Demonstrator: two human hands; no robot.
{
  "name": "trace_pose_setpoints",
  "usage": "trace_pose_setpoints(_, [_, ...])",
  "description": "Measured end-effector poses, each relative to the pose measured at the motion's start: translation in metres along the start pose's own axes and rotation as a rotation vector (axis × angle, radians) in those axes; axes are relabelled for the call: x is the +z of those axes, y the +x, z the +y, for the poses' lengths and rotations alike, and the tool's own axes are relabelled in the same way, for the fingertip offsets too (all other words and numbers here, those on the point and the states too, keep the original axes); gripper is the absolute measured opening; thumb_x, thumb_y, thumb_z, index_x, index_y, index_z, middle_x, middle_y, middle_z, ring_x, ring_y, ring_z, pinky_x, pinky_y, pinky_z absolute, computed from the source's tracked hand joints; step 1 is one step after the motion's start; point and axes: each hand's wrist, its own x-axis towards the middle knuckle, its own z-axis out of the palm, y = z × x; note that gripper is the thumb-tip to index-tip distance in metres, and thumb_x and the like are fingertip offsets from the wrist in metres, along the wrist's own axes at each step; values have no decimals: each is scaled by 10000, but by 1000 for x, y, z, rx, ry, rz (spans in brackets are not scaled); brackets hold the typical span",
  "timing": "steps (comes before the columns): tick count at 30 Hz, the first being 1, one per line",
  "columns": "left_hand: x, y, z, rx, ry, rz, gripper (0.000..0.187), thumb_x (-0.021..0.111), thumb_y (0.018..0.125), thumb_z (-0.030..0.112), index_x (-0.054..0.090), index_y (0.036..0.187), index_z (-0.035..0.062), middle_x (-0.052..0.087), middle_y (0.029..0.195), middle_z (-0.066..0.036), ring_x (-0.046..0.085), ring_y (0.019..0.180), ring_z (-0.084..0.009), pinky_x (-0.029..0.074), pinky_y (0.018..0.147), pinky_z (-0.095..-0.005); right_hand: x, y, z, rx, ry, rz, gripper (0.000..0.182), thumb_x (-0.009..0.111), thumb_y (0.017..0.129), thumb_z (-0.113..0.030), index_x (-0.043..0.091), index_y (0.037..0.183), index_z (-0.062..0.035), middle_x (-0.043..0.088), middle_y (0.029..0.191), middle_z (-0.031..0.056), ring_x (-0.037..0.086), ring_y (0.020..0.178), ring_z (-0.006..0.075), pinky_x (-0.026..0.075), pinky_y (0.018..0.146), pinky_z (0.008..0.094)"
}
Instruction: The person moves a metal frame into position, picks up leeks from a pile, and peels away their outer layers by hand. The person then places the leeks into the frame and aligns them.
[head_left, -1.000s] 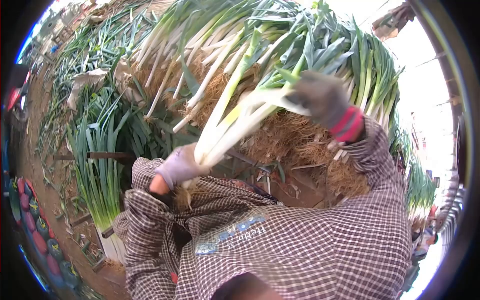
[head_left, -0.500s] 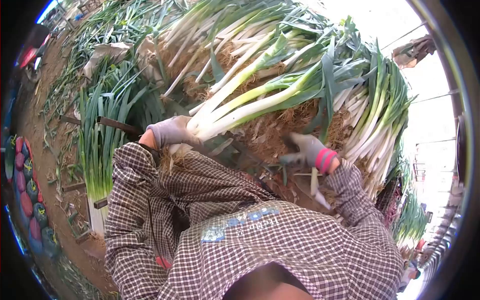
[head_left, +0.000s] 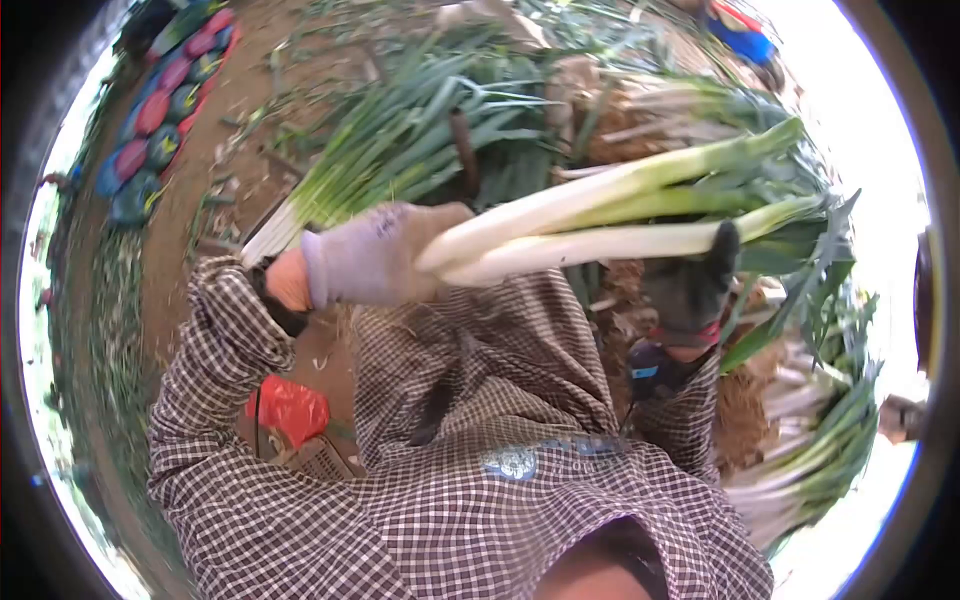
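My left hand [head_left: 380, 255], in a pale grey glove, is closed around the white root ends of a few leeks [head_left: 600, 245]. The leeks stretch to the right across my lap, their green leaves drooping at the far end. My right hand [head_left: 690, 295] shows its dark palm side beneath the stalks. Its thumb comes up over the lower leek, and the other fingers are partly hidden behind the stalks. A bundle of leeks [head_left: 350, 165] stands just beyond my left hand, white ends towards me.
Piled leeks [head_left: 800, 450] with brown roots lie to the right, and more [head_left: 660, 110] lie behind. A red plastic bag [head_left: 290, 410] is beside my left leg. Filled net sacks [head_left: 160, 110] stand at upper left. Loose leaves litter the dirt ground [head_left: 250, 110].
The view has turned to the left. My left hand has lifted the leeks and swung them level. My right hand has come from beside the pile to the stalks.
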Motion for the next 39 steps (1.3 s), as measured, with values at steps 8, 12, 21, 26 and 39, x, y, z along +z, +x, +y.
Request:
trace_pose_setpoints(8, [-56, -97, -106, -251, 30, 402, 780, 798, 738, 149, 438, 1414, 5, 647, 1201, -129, 586, 1088, -170, 459, 983, -326, 1, 185, 134, 331, -299, -383, 428, 625, 955, -269, 529, 1306, -44, 596, 1310, 119, 566, 1205, 267, 406, 1097, 441])
trace_pose_setpoints(12, [-96, -130, -187, -467, -35, 320, 730, 775, 741, 190, 474, 1384, 19, 646, 1208, -149, 603, 1091, -196, 465, 977, -335, -56, 247, 237, 522, -286, -75, 464, 682, 916, -307, 533, 1288, -73, 648, 1202, 89, 600, 1146, 249, 457, 1047, 433])
trace_pose_setpoints(21, [-37, -185, -405, -979, 26, -80, 932, 861, 603, 435, 497, 1374, 61, 651, 1206, -166, 620, 1078, -292, 477, 969, -347, -245, 252, 318, 1165, -972, -177, 428, 553, 997, -251, 499, 1344, -6, 558, 1320, 161, 630, 1067, 215, 533, 907, 341])
trace_pose_setpoints(26, [-26, -188, -465, -1188, 213, -260, 908, 840, 613, 483, 514, 1354, 72, 633, 1211, -206, 610, 1105, -328, 472, 984, -376, -220, 281, 308, 837, -1254, 104, 242, 641, 950, -171, 674, 1125, -8, 708, 939, 65, 665, 731, 127, 561, 649, 239])
trace_pose_setpoints(39, [117, -137, -410, -994, 138, 652, 251, 607, 901, 273, 651, 1085, 108, 687, 961, -151, 643, 915, -368, 510, 829, -448, -237, 258, 420, 34, -2327, -1477, 514, 677, 858, -375, 557, 1324, -197, 608, 1286, 76, 545, 1213, 295, 417, 1030, 497])
